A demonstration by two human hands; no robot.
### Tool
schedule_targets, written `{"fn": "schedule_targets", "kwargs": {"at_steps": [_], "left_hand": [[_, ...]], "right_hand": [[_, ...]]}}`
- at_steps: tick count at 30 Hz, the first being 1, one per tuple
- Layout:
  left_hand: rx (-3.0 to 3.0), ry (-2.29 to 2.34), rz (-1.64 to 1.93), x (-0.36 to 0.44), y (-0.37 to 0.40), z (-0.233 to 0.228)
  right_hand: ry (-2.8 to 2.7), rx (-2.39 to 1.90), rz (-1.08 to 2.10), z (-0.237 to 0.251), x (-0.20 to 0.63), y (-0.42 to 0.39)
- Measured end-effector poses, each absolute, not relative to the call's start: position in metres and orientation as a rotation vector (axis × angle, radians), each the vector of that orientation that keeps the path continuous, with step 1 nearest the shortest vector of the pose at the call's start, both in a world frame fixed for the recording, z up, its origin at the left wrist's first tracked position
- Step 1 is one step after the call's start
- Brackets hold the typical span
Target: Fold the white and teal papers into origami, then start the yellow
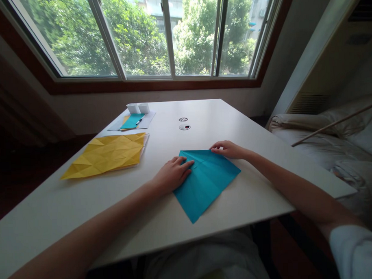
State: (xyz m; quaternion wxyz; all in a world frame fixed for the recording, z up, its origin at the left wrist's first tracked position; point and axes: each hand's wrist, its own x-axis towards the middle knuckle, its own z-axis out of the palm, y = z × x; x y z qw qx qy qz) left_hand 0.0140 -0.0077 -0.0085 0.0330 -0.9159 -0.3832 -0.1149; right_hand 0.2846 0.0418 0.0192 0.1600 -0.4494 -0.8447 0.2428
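Observation:
A sheet of blue paper (210, 179) with crease lines lies on the white table in front of me, one corner pointing toward the near edge. My left hand (174, 172) rests on its left side, fingers stretched out over the paper. At the upper right edge, my right hand (227, 149) has its thumb and fingers pinched on the sheet's border. The upper edge looks straight, as if folded over; the underside is hidden.
Left of the paper, a creased yellow sheet (110, 154) lies on the table (161, 134). Farther back are blue paper (132, 121), a pen (140, 120) and white paper boxes (137, 108). Two small round pieces (184, 127) lie mid-table. A covered sofa (310, 131) stands right.

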Motion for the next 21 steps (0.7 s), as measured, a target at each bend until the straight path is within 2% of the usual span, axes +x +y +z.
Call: {"fn": "schedule_targets", "kwargs": {"at_steps": [10,15,21], "left_hand": [[-2.822,-1.174,-0.332,0.013,-0.007,-0.008],[-2.827,-1.153,-0.335,0.013,-0.007,-0.008],[-2.805,-1.164,-0.365,0.013,-0.008,-0.01]], "right_hand": [[-2.213,-1.081,1.27,0.025,0.278,0.037],[-2.364,-0.975,1.177,0.027,0.272,0.029],[-2.595,-0.886,0.835,0.023,0.265,0.023]]}}
